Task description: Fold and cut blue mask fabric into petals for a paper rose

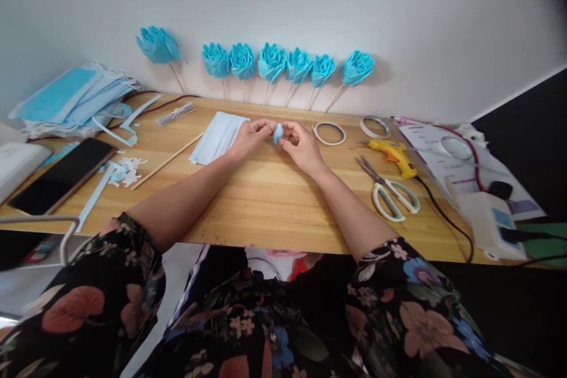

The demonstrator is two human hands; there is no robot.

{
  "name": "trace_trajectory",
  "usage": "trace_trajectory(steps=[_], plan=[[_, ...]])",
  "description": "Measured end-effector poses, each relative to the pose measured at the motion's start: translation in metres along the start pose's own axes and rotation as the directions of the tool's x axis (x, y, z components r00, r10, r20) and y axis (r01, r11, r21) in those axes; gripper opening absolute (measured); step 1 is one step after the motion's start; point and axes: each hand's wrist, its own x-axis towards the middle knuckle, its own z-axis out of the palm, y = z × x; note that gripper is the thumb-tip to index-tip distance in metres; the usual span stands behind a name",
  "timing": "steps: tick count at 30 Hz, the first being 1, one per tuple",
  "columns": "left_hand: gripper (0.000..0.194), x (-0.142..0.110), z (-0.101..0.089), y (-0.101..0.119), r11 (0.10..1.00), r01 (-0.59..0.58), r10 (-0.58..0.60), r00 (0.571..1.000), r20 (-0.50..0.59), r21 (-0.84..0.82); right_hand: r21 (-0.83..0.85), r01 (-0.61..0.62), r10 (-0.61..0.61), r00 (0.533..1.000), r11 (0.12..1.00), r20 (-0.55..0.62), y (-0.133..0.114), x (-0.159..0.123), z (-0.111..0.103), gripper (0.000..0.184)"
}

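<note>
Between my two hands, above the middle of the wooden table (266, 207), is a small rolled piece of light blue fabric (278, 133). My left hand (253, 136) pinches it from the left, thumb and fingers closed at its edge. From the right, my right hand (302, 144) has its thumb and forefinger closed on the same piece. Partly behind my left hand lies a flat light blue face mask (219, 137). A thin wooden stick (168, 160) rests to the left of that mask.
Several blue fabric flowers (271, 63) on sticks lean against the wall. Masks (66, 97) are piled at left, near a phone (66, 174) and fabric scraps (126, 171). On the right are tape rolls (328, 133), a yellow glue gun (396, 156), scissors (390, 189) and a power strip (494, 224).
</note>
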Motion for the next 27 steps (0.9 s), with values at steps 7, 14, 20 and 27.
trace_trajectory(steps=[7,14,20,27], plan=[[0.04,-0.0015,0.0042,0.0005,0.999,0.018,-0.018,1.0,-0.005,-0.027,-0.034,-0.013,0.012,1.0,0.999,-0.02,0.0027,0.0007,0.0001,0.035],[0.036,-0.0021,0.0058,0.0002,0.999,0.019,-0.019,1.0,0.0,-0.039,-0.022,-0.015,0.015,1.0,1.0,-0.015,0.0018,0.0005,0.0004,0.036],[0.032,-0.001,0.0045,-0.0022,0.999,0.019,-0.019,1.0,0.004,-0.026,-0.038,-0.019,0.018,1.0,0.999,-0.015,0.0023,0.0012,0.0003,0.036],[0.028,-0.0008,0.0042,-0.0032,1.0,0.01,-0.01,1.0,-0.013,-0.02,-0.016,-0.013,0.013,0.999,1.0,0.031,0.002,0.0002,0.0009,0.038]])
